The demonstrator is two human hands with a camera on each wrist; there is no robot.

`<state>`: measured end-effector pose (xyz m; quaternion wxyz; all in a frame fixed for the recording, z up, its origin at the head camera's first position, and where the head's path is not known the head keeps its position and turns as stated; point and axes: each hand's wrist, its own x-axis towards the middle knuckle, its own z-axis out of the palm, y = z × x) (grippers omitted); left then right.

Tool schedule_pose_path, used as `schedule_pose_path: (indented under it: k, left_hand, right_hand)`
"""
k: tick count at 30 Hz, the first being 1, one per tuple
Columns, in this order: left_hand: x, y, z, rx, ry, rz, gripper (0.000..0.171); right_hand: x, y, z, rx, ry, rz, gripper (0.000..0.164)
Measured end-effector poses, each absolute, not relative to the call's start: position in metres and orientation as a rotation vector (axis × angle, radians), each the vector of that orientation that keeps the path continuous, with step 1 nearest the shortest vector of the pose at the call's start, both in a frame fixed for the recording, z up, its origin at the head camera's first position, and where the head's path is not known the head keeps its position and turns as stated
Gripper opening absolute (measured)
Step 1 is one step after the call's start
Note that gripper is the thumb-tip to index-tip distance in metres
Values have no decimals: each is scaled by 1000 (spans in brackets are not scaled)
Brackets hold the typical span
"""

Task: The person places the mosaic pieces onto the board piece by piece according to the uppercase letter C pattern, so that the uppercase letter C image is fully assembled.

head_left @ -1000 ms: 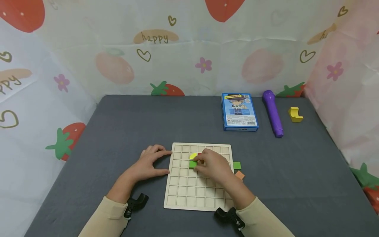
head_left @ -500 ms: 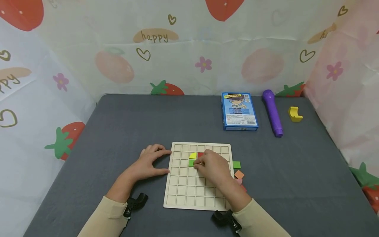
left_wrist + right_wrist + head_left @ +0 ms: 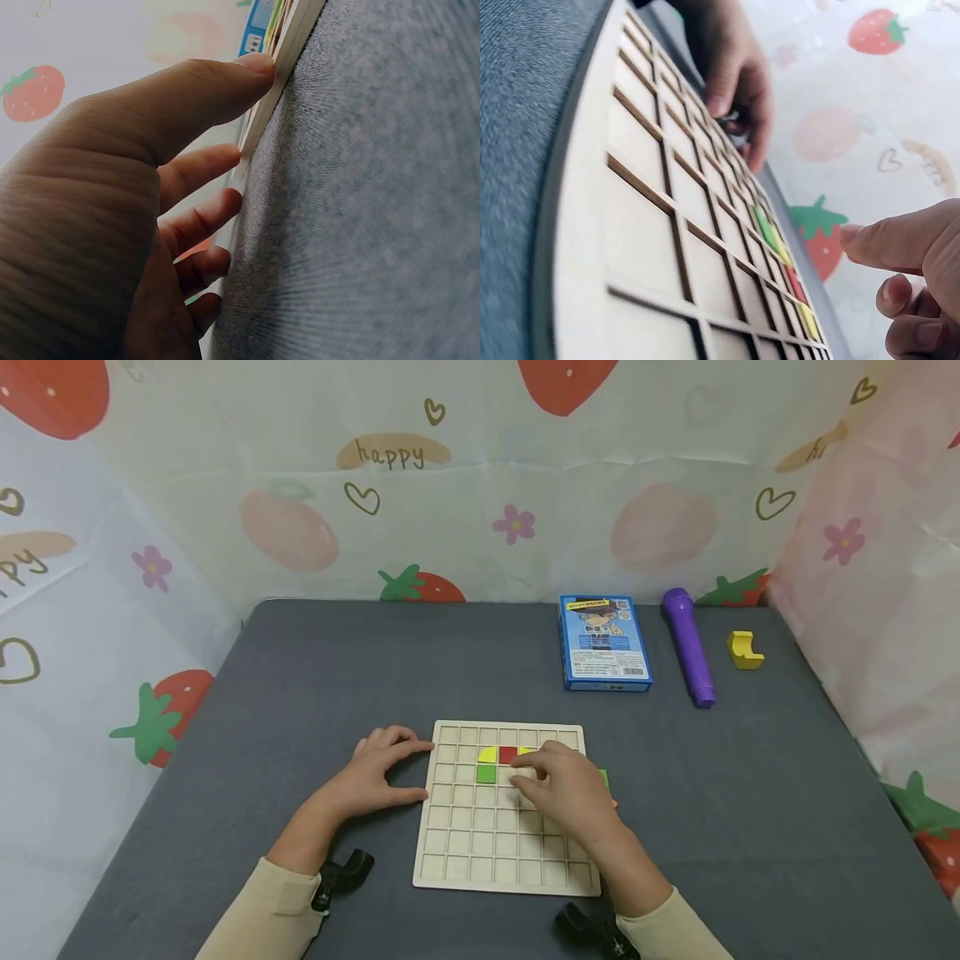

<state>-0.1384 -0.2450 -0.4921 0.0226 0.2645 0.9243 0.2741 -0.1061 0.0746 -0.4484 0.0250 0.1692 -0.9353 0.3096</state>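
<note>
From the head view, I see a pale, square-gridded wooden board flat on the dark grey tabletop. Around its centre as a clock, a flat yellow quarter-round tile and a flat green square tile sit in cells near eleven, a flat red square tile at twelve. A second yellow tile, partly covered, follows just past twelve. The bare left hand is at half past nine, thumb and one fingertip touching the board's edge, its fingers spread. The bare right hand is over the board towards two; its thumb and forefinger stand apart, board showing between them. From those tips, the green tile lies at nine o'clock, the red near twelve. Beyond the board's edge, at about two, part of another green piece shows beside the right hand.

In the left wrist view, the board is a thin pale edge running towards one o'clock. The left thumb touches it near twelve; the fingers below are loosely bent and apart.

In the right wrist view, the right hand is at four o'clock, uppermost digit straight, others curved, with a gap between. The four coloured tiles lie at eight from its tip, in the board; the left hand is at twelve.
</note>
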Motion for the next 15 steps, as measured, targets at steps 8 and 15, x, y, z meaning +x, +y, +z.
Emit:
schedule_pose_path:
  k: [8,15]
  left_hand:
    - [-138,-245,-492,812,2856,844,65]
    - [-139,-245,-491,812,2864,843,65]
  right_hand:
    - [-104,101,-441,368,-2951,1031,20]
    - [-106,127,-438,209,-2997,1072,25]
